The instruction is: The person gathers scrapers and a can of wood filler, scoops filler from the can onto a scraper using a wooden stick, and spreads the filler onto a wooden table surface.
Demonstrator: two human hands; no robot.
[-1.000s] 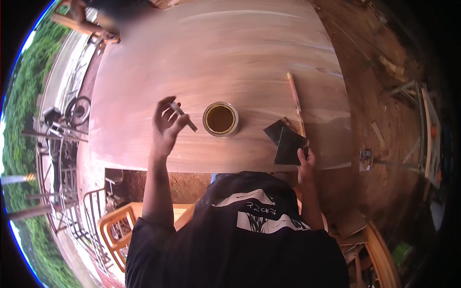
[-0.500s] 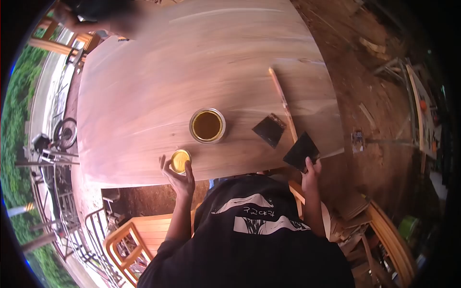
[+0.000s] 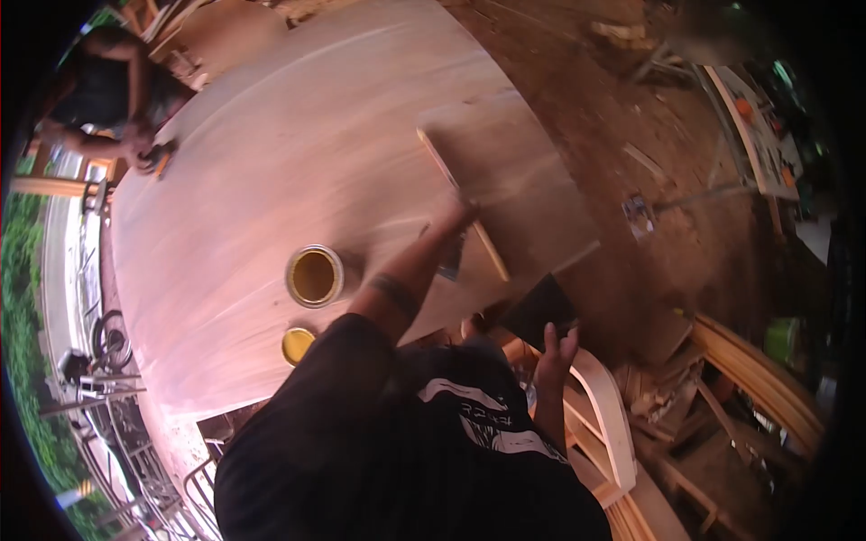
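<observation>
My left hand (image 3: 454, 209), blurred, reaches across the board (image 3: 234, 180) to a long thin wooden stick (image 3: 488, 250) and a dark flat square (image 3: 450, 264). My forearm partly covers that square, and how the fingers are closed does not show. My right hand (image 3: 557, 350) grips a second dark flat square (image 3: 539, 307) by its lower edge, beyond the board's near edge. An opened round can (image 3: 316, 276) of brownish-yellow liquid stands on the board. Near it lies a round yellow lid (image 3: 297, 344), close to my left upper arm.
At the board's far left corner another person's hands (image 3: 140, 153) hold a dark tool with an orange part. Pale curved wooden frames (image 3: 604, 410) stand close by my right side. Wood offcuts (image 3: 663, 397) lie on the floor at right. A motorbike (image 3: 95, 361) is outside at left.
My left hand has left the yellow lid and swung right across the board to the stick and loose square. My right hand still holds its square. The view has turned, bringing the other person into sight.
</observation>
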